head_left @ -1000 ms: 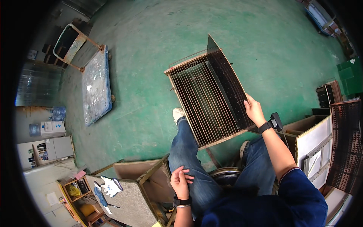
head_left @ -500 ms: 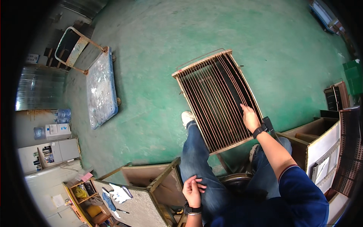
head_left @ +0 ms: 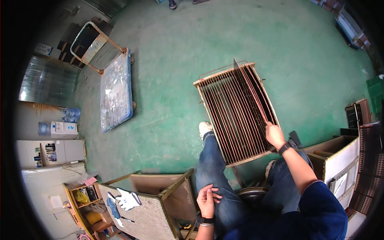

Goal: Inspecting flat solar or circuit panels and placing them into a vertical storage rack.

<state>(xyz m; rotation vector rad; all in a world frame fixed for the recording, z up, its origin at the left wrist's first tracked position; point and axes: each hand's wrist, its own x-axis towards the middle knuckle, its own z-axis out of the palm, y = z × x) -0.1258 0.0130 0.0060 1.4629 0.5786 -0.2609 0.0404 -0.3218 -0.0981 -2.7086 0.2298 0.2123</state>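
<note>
Slatted wooden rack [head_left: 236, 114]: we are taking this frame of thin parallel rods as our landmark; it is lying on the green floor [head_left: 172, 52] ahead of the seated person's knees, its near edge reaching the legs.
Thin sheet [head_left: 252, 94]: we are seeing a dark, flat panel standing on edge in a slot near the rack's right side, running from the rack's far edge back toward the near right corner.
Right hand [head_left: 275, 135]: we are finding it at the rack's near right corner, fingers closed on the near end of the thin sheet; a dark wristband is sitting just behind it.
Left hand [head_left: 207, 199]: we are seeing it well behind the rack's near edge, resting on the left thigh of the blue jeans with fingers loosely curled and nothing in it.
White shoe [head_left: 205, 128]: it is showing just beside the rack's near left corner.
Flat trolley [head_left: 115, 90]: it is standing well to the left of the rack, a plastic-wrapped slab lying on its deck.
Open wooden crate [head_left: 160, 192]: it is sitting behind and left of the rack, beside the left hand.
White glove [head_left: 127, 199]: it is lying on a grey board left of that crate.
</note>
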